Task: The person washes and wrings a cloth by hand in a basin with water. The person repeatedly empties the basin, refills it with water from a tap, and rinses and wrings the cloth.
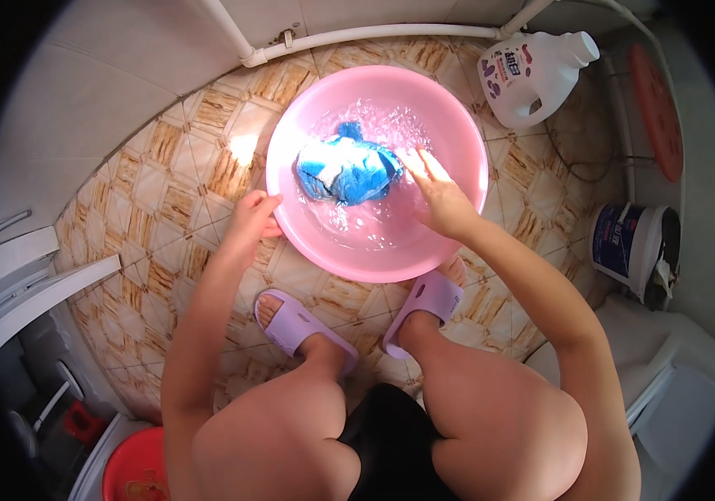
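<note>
Cloth (349,174) in pink basin (349,260), just left of right-hand fingers (434,169).

The basin (374,267), round, pink and wide-mouthed, sits upright on the floor (228,159), holding clear water (374,227) whose surface is broken by ripples and bright glints. The cloth (349,174), blue with white areas, lies wet and bunched in a crumpled heap in the water, left of the basin's middle, with a small blue fold jutting out at its far edge. Strong light whitens its upper part, so how much of that is pattern and how much glare cannot be told.
</note>
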A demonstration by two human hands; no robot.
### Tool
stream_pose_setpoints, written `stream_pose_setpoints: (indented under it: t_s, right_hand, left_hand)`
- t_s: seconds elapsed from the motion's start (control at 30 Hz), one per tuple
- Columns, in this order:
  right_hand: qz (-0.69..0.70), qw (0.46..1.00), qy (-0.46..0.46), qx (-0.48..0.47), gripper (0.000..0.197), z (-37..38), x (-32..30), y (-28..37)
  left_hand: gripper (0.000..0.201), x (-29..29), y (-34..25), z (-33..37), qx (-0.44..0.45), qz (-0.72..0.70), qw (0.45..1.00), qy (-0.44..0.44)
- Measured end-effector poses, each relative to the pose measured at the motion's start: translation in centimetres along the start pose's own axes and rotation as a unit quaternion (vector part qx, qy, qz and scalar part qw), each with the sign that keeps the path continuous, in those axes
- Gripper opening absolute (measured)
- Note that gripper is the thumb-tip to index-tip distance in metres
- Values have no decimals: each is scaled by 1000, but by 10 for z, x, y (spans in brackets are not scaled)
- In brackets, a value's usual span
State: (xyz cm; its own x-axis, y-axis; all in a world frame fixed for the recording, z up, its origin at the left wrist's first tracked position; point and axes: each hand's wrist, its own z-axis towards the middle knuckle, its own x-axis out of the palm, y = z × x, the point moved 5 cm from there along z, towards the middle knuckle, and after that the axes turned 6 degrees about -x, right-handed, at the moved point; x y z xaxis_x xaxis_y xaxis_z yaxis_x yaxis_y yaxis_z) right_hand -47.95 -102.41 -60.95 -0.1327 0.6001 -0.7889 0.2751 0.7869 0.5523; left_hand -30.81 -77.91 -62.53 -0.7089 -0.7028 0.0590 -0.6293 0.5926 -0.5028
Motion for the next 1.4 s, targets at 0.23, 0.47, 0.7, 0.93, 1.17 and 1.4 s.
stream_pose_setpoints:
  t_s: [0.23,0.47,0.7,0.93,1.17,1.4]
  right_hand:
    - [-20,990,-105,-93,41,46,55,1]
    - [561,817,-111,73,20,28,37,58]
    - [330,905,-211,-165,14,14,6,141]
    - [4,982,-189,23,43,48,24,54]
    - [-126,949,-202,205,42,21,-36,-11]
    - [-241,920,-302,65,39,6,-39,19]
  left_hand:
    - [35,58,-26,-16,354,-135,915,-136]
    - [47,106,21,7,-95,-423,900,-33]
    - [34,111,-10,-5,100,-421,879,201]
    - [30,122,37,29,27,-323,941,94]
    - [19,94,4,-8,82,-218,972,-42]
    - [15,75,-38,-19,325,-138,922,-159]
